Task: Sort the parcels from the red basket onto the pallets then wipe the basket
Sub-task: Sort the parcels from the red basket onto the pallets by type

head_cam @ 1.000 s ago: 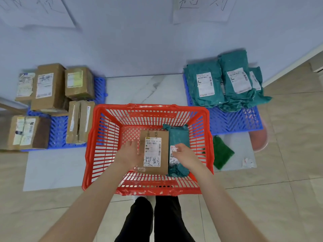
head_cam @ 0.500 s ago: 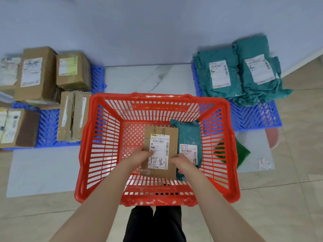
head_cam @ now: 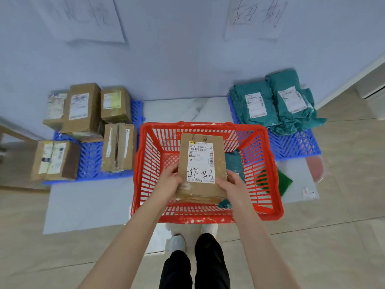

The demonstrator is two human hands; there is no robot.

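Note:
A brown cardboard parcel with a white label and handwritten characters is lifted above the red basket. My left hand grips its left edge and my right hand grips its right edge. A teal bag parcel lies in the basket, mostly hidden behind the box. The left blue pallet carries several brown boxes. The right blue pallet carries teal bag parcels.
A green cloth lies on the floor just right of the basket, with a pink round object beyond it. Two handwritten paper signs hang on the wall. My legs and shoes stand behind the basket.
Both hands closed on the brown parcel and raised it up out of the basket bottom. The teal bag stayed in the basket.

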